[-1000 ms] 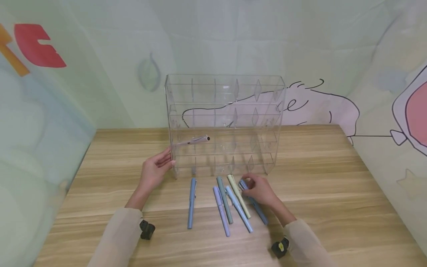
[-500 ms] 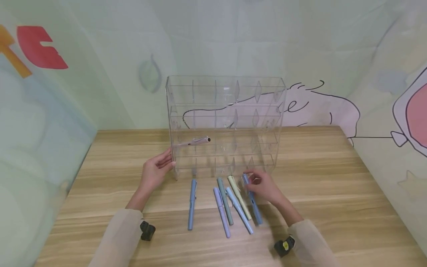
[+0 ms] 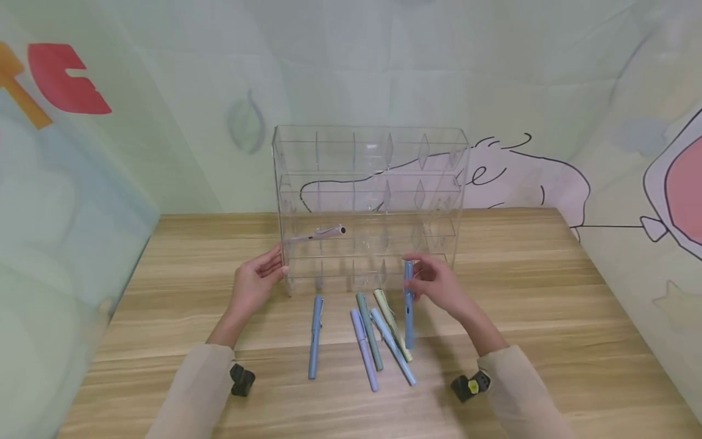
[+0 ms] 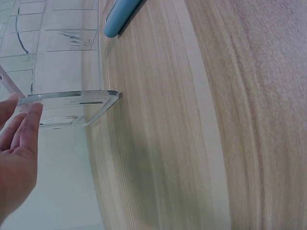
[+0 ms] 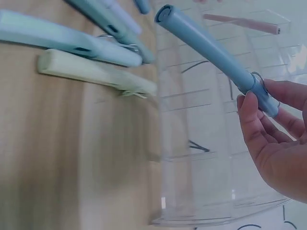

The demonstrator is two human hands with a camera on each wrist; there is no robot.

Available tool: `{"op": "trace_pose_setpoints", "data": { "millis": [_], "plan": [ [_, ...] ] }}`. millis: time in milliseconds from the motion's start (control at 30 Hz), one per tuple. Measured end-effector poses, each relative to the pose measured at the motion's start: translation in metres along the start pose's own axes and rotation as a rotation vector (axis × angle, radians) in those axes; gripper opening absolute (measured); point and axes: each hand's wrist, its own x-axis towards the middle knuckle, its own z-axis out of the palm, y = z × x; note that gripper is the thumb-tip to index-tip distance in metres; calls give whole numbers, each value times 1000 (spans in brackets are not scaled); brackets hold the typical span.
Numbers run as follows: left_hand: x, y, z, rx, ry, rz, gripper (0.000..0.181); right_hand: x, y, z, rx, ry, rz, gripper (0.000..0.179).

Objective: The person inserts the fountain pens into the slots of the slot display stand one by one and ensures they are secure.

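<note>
My left hand [image 3: 256,281] holds the left side panel of a clear acrylic rack [image 3: 276,183], thumb and fingers on either side of its edge [image 4: 67,94]. My right hand [image 3: 439,286] pinches a blue pen [image 3: 409,314] by its clip end, raised before the lower right of the rack; in the right wrist view its barrel [image 5: 211,50] slants away from the fingertips. A pale pink pen [image 3: 328,231] lies in a left compartment of the rack. On the table lie a green pen [image 3: 370,335], a lavender pen [image 3: 364,350], a light blue pen [image 3: 396,350] and a pale yellow-green pen [image 3: 386,305].
Another blue pen [image 3: 315,338] lies alone, left of the grouped pens. The wooden table [image 3: 548,341] runs back to a printed cloth backdrop [image 3: 351,67] behind the rack. Thin dividers split the rack into rows of compartments.
My right hand has lifted the blue pen off the table, right of the other pens, and brought it up toward the rack, turning it more upright. The left hand stays at the rack's side.
</note>
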Motion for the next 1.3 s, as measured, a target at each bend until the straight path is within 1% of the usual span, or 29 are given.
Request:
{"op": "trace_pose_setpoints", "data": {
  "millis": [200,433,600,700,800,1033,1233,1300],
  "plan": [
    [-1,0,0,1,1,-6,47,5,-12,-4,4,21,-12,44],
    [-2,1,0,11,-3,-12,47,11,-28,-8,-29,87,-30,43],
    [-2,1,0,8,-4,-17,47,20,-41,-11,37,150,-36,42],
    [-1,1,1,7,-3,-20,47,24,-48,-12,78,201,-53,41],
    [-1,0,1,7,-2,-15,47,28,-53,-12,96,254,-79,40],
    [-1,0,0,5,-3,-2,47,34,-60,-8,111,328,-106,38],
    [-1,1,0,3,1,-15,47,38,-62,-8,121,378,-103,37],
    [0,1,0,0,2,-18,47,41,-63,-8,120,391,-113,38]
  ]
}}
